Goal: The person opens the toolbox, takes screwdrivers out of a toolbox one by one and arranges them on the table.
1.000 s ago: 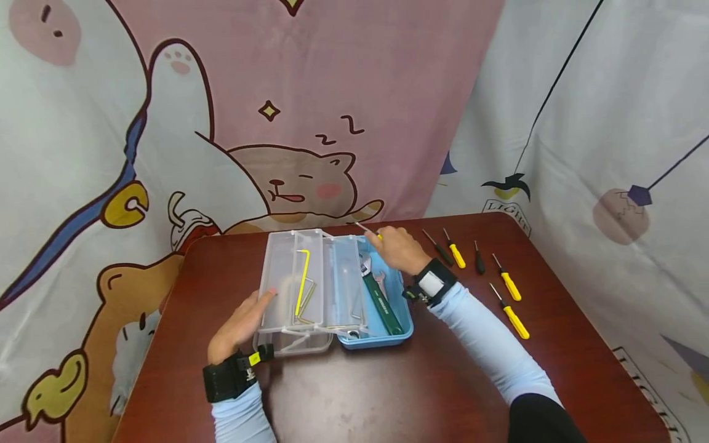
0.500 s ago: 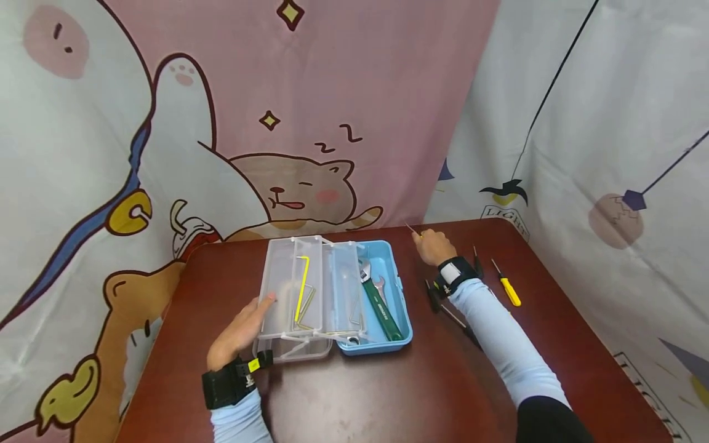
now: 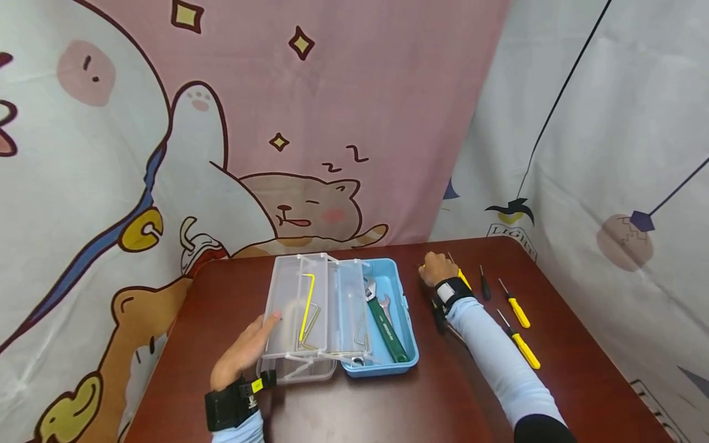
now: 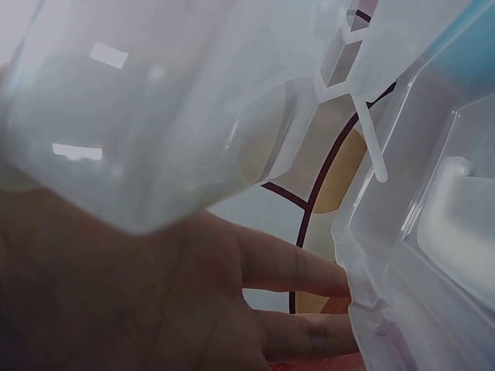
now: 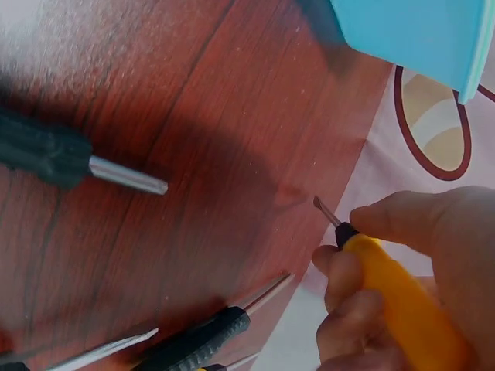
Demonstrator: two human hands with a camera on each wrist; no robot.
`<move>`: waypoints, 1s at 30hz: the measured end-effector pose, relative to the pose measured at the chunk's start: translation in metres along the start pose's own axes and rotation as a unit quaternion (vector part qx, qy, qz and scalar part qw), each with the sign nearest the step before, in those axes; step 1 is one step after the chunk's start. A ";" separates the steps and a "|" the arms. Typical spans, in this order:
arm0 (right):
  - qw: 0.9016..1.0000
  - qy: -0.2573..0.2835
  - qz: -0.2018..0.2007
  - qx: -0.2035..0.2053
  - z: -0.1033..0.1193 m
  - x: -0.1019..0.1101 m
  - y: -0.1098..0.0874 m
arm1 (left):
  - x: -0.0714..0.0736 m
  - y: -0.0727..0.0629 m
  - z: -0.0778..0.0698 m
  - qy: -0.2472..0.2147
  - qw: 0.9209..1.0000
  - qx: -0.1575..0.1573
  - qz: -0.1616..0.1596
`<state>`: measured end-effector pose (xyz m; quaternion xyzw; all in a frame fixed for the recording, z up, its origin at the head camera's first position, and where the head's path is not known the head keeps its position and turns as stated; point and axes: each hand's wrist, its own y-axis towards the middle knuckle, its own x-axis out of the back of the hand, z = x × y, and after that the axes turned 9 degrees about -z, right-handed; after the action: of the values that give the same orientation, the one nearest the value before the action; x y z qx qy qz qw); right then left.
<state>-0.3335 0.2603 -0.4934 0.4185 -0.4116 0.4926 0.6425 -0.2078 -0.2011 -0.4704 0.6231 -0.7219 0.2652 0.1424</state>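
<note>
A blue toolbox (image 3: pixel 408 326) stands unfolded on the table, its clear plastic trays (image 3: pixel 285 301) swung out to the left. My left hand (image 3: pixel 244 351) lies along the trays' left side; in the left wrist view its straight fingers (image 4: pixel 302 267) touch a clear plastic edge. Over the table right of the box, my right hand (image 3: pixel 437 269) grips a yellow-handled screwdriver (image 5: pixel 402 301), its short shaft pointing out past the fingertips. A green-handled adjustable wrench (image 3: pixel 390 332) and a small wrench (image 3: pixel 386 304) lie in the box. A yellow hex key (image 3: pixel 307 307) shows through the trays.
Right of the box lie several screwdrivers, among them a black one (image 3: pixel 484 286) and yellow ones, one nearer the front (image 3: pixel 526 351). Another black screwdriver (image 5: pixel 46 151) lies near my right wrist. A printed cloth (image 3: pixel 399 123) hangs right behind the table (image 3: pixel 354 412).
My right hand has moved right, from over the toolbox to the table beside it, carrying the screwdriver. The left hand has stayed at the trays. The head view has tilted up slightly.
</note>
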 end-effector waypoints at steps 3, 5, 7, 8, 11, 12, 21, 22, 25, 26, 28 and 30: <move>1.000 -0.003 0.001 -0.005 0.000 0.001 0.001 | 0.000 0.001 -0.001 0.000 1.000 -0.001 0.001; 1.000 -0.004 0.009 -0.010 0.001 0.002 0.002 | 0.000 0.001 -0.002 0.004 1.000 0.002 0.002; 1.000 -0.005 0.015 -0.010 0.001 0.002 0.002 | 0.000 0.001 -0.002 0.003 1.000 0.007 0.004; 1.000 -0.007 0.017 -0.009 0.001 0.002 0.002 | 0.000 0.001 -0.002 0.005 1.000 0.011 0.003; 0.999 -0.018 0.027 0.002 0.000 0.001 0.002 | 0.001 0.001 -0.001 0.005 1.000 0.020 0.006; 0.999 -0.021 0.029 0.005 0.000 0.001 0.001 | 0.001 0.001 -0.001 0.006 1.000 0.024 0.007; 0.999 -0.020 0.034 0.010 -0.002 0.005 0.000 | 0.002 0.002 -0.003 0.010 0.999 0.032 0.011; 0.999 -0.016 0.033 0.010 -0.002 0.005 0.001 | 0.002 0.002 -0.003 0.012 0.999 0.030 0.009; 0.999 0.000 0.038 0.008 0.000 0.008 -0.001 | 0.001 0.002 -0.003 0.010 1.000 0.021 0.007; 0.999 0.010 0.044 0.005 0.002 0.009 -0.002 | 0.001 0.002 -0.003 0.009 1.000 0.020 0.006; 0.997 0.037 0.064 -0.004 0.007 0.012 -0.007 | 0.001 0.002 -0.003 0.009 1.000 0.021 0.004; 0.994 0.066 0.084 -0.006 0.014 0.014 -0.013 | 0.001 0.003 -0.003 0.005 1.000 0.019 0.005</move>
<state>-0.3201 0.2487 -0.4769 0.3447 -0.4048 0.5689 0.6275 -0.2109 -0.2003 -0.4676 0.6207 -0.7190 0.2827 0.1334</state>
